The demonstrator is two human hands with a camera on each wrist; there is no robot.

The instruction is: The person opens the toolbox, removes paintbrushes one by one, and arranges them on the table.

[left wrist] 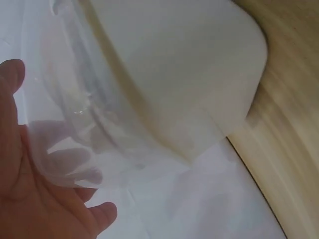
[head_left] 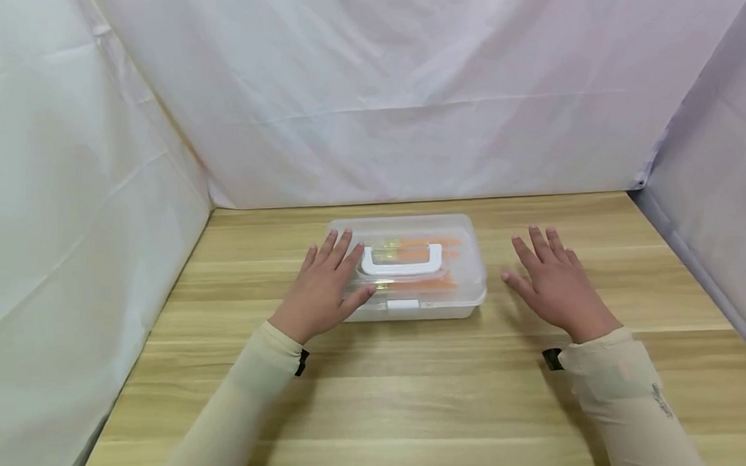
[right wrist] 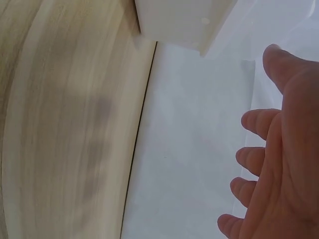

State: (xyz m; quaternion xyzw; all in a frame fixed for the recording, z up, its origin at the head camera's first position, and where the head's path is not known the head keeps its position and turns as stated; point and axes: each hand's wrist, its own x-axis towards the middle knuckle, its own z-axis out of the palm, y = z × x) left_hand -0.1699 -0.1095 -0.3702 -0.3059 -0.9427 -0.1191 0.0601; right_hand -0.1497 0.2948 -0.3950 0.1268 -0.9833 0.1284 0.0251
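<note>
A clear plastic storage box (head_left: 470,277) with a closed lid stands on the table, a white carry handle (head_left: 406,268) on its top and a white latch (head_left: 403,304) at its front. Orange-and-yellow long items (head_left: 423,284) show through the lid; their kind is blurred. My left hand (head_left: 321,285) is spread over the box's left end, fingers straight, thumb near the front edge. In the left wrist view, its fingers show through the clear lid edge (left wrist: 65,169). To the right of the box, my right hand (head_left: 556,287) hovers apart from it with fingers spread and nothing held.
The wood-grain table (head_left: 420,406) spreads around the box. A white cloth (head_left: 403,90) hangs behind it, with more white cloth walls (head_left: 49,208) at the left and right sides. A dark strap (head_left: 552,359) shows at each wrist.
</note>
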